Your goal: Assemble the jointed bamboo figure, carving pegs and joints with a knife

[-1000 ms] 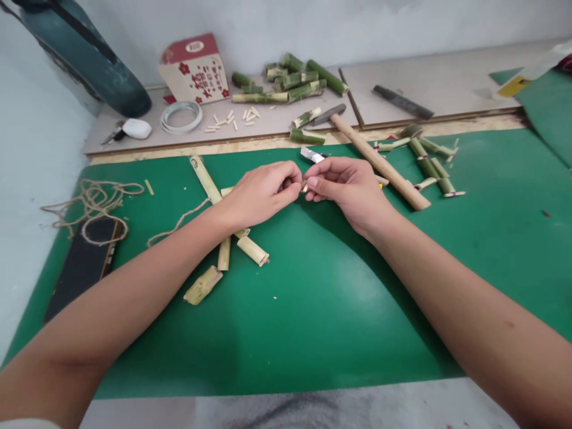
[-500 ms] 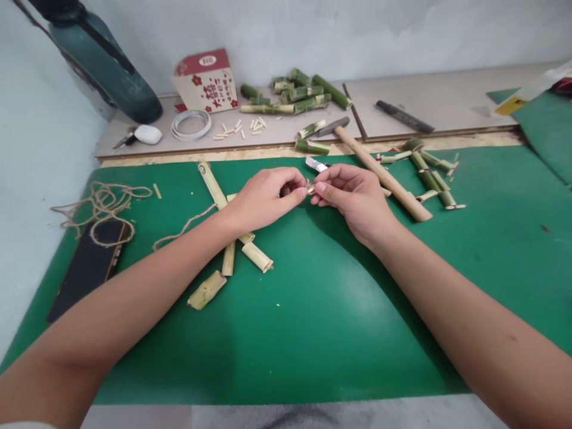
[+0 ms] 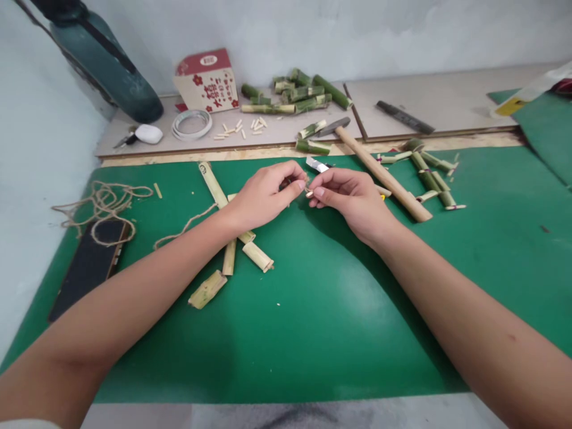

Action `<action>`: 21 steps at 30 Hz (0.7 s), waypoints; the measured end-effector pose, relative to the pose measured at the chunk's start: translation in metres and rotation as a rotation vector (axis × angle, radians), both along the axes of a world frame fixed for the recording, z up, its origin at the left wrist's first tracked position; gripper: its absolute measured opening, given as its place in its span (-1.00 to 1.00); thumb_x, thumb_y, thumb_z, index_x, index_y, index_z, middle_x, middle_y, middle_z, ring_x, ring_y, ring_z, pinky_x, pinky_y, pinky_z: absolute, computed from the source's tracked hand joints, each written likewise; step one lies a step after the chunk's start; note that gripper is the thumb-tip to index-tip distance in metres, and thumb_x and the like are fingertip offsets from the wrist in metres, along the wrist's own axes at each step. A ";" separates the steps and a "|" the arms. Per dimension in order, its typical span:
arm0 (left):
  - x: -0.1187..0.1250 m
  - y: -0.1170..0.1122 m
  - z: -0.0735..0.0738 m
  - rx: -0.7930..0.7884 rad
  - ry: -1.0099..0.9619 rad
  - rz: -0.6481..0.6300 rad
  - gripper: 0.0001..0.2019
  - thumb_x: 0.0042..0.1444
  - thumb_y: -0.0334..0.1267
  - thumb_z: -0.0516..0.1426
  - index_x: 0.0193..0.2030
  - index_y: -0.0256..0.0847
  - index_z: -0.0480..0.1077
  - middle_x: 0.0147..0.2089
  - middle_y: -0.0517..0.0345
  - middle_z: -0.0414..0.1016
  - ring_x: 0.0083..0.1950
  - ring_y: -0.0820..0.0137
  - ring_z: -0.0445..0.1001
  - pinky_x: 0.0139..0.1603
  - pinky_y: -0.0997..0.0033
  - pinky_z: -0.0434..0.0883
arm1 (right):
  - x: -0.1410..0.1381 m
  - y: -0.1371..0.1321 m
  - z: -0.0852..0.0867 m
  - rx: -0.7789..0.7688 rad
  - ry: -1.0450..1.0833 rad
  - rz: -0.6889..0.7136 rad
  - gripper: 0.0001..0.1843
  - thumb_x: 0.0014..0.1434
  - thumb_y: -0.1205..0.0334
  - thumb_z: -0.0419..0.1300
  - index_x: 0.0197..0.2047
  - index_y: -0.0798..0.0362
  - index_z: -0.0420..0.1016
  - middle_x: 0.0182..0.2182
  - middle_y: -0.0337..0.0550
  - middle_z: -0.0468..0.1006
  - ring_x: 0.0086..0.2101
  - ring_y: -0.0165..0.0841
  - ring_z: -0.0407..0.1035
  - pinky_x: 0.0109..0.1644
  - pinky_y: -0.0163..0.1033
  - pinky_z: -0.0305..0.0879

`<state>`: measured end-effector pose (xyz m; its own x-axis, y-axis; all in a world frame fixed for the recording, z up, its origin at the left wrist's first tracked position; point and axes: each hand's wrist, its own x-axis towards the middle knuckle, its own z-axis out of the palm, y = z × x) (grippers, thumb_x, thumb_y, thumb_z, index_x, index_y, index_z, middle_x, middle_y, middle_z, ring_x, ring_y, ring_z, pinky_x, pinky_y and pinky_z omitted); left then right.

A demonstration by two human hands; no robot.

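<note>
My left hand (image 3: 264, 194) and my right hand (image 3: 347, 195) meet over the green mat (image 3: 322, 322), fingertips pinched together. Between them sits a small pale piece, perhaps a bamboo peg (image 3: 308, 193), mostly hidden by the fingers. Below my left wrist lie several cut dry bamboo pieces (image 3: 257, 256), and a longer dry bamboo stick (image 3: 211, 182) lies to its left. A small knife blade (image 3: 315, 164) peeks out just behind my right hand.
A hammer (image 3: 378, 170) lies right of my right hand, with green bamboo bits (image 3: 429, 176) beyond it. Twine (image 3: 100, 199) and a black slab (image 3: 87, 265) are at left. On the back board: red box (image 3: 206, 80), tape roll (image 3: 191, 123), pegs (image 3: 241, 126), green bamboo pile (image 3: 297, 92), dark file (image 3: 404, 117).
The view shifted slightly between the earliest frame and now. My hands stay pinched together; the fingers have shifted a little around the small piece.
</note>
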<state>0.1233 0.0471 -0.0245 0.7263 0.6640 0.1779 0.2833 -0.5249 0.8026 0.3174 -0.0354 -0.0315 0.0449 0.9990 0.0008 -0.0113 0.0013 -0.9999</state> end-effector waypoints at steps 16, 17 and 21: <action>0.001 -0.001 -0.001 -0.044 -0.017 -0.015 -0.85 0.36 -0.18 0.14 -0.14 -0.20 0.45 -0.30 0.19 0.55 -0.33 0.46 0.42 -0.28 0.42 0.30 | -0.001 0.001 -0.003 0.035 -0.012 -0.023 -0.68 0.04 0.02 0.59 -0.29 0.02 0.67 -0.39 -0.20 0.64 -0.39 -0.38 0.53 -0.28 -0.28 0.52; 0.001 -0.001 -0.001 -0.049 -0.023 -0.018 -0.86 0.35 -0.20 0.14 -0.14 -0.21 0.45 -0.30 0.19 0.55 -0.33 0.47 0.43 -0.27 0.42 0.31 | -0.001 0.001 -0.003 0.035 -0.015 -0.024 -0.69 0.04 0.02 0.59 -0.29 0.02 0.67 -0.39 -0.20 0.65 -0.38 -0.38 0.53 -0.28 -0.28 0.53; 0.002 -0.002 0.000 -0.051 -0.008 -0.023 -0.87 0.35 -0.22 0.14 -0.13 -0.22 0.46 -0.28 0.18 0.58 -0.31 0.47 0.47 -0.26 0.43 0.33 | -0.002 0.001 -0.004 0.042 -0.024 -0.026 -0.71 0.05 0.05 0.58 -0.30 0.03 0.67 -0.42 -0.21 0.64 -0.39 -0.39 0.53 -0.29 -0.30 0.52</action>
<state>0.1250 0.0455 -0.0249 0.7400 0.6556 0.1501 0.2656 -0.4899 0.8303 0.3159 -0.0339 -0.0358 0.0705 0.9965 0.0441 0.0129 0.0433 -0.9990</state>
